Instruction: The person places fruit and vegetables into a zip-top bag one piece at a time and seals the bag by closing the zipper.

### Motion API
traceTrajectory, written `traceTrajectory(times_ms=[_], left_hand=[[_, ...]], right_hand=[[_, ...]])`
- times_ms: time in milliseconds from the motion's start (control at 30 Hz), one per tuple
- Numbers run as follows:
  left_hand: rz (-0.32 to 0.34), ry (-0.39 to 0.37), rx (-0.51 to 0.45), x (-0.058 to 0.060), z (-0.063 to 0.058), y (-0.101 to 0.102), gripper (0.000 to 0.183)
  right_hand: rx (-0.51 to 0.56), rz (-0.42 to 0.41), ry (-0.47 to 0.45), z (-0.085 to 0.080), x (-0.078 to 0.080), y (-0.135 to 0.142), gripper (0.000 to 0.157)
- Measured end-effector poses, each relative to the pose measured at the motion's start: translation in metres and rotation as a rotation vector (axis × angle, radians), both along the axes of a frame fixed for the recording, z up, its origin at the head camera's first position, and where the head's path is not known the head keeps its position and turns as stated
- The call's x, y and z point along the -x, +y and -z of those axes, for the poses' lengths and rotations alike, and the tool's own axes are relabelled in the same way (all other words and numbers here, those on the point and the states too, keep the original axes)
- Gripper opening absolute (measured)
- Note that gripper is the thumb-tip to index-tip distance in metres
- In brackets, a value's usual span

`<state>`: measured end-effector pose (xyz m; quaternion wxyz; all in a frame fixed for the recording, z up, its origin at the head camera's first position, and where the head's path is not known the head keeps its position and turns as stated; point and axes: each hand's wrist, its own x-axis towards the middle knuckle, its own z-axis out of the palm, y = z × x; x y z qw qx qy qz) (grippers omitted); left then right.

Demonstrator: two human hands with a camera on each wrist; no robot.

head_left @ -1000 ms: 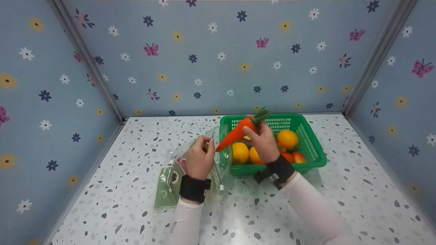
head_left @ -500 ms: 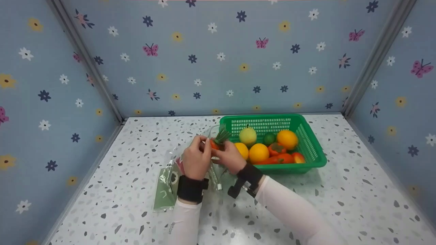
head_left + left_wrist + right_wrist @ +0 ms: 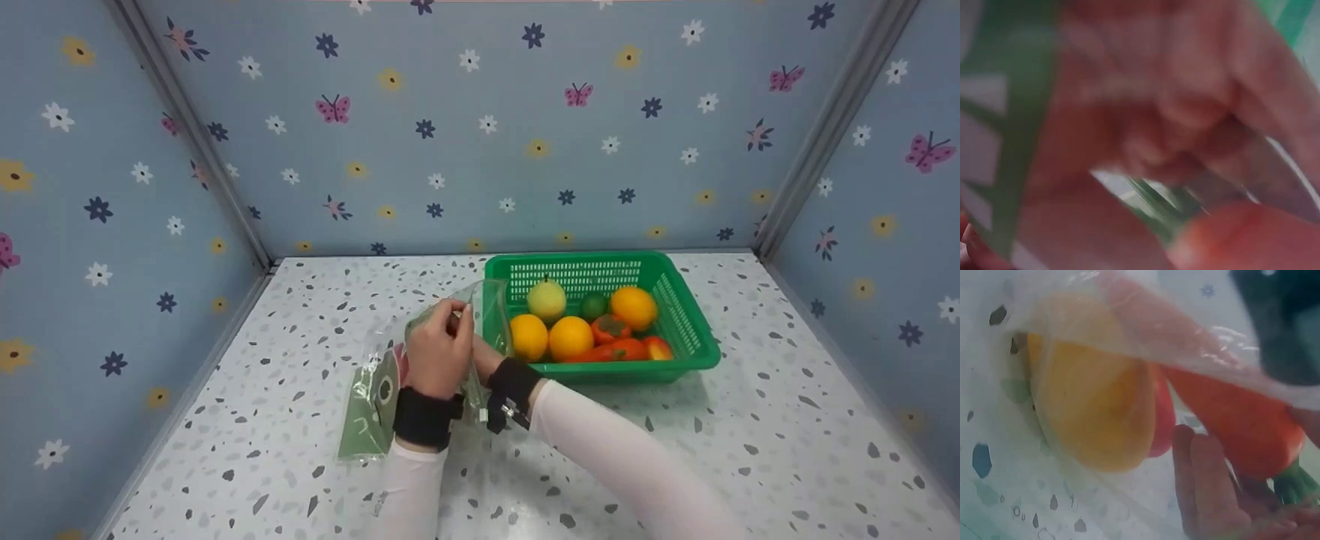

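My left hand (image 3: 439, 352) pinches the upper edge of a clear zip bag (image 3: 491, 319) with a green printed face, holding its mouth apart. My right hand (image 3: 1213, 489) is inside the bag, mostly hidden behind the left hand in the head view. In the right wrist view it grips a carrot (image 3: 1241, 424) near its green top, fingers on one side and thumb on the other. Beside the carrot in the bag lie a yellow oval fruit (image 3: 1092, 394) and a red rounded thing (image 3: 1162, 413), partly covered. Blurred fingers fill the left wrist view.
A green basket (image 3: 694, 322) stands right of the bag, close to its mouth. It holds a pear (image 3: 547, 300), several oranges (image 3: 570, 337), a persimmon (image 3: 611, 328), a small dark green fruit (image 3: 593, 304) and other red produce. Patterned walls enclose the speckled table (image 3: 300, 337).
My right hand has carried the carrot left from above the basket into the bag, going out of sight behind the left hand. The left hand has stayed at the bag's edge.
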<state>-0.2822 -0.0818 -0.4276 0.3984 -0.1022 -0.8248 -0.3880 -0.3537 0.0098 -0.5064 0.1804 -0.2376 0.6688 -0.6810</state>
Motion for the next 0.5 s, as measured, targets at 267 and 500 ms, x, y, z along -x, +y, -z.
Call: traceTrajectory(times_ms=[267,500], left_hand=[[0.018,-0.046,-0.023,-0.002,0.0,0.002,0.012],[0.001,-0.042,-0.03,0.0,0.001,0.0,0.012]], right_hand=[[-0.018,-0.06,-0.142,0.224,0.159,-0.018,0.051],[-0.11,-0.094,0.079,0.188,0.135,-0.013,0.046]])
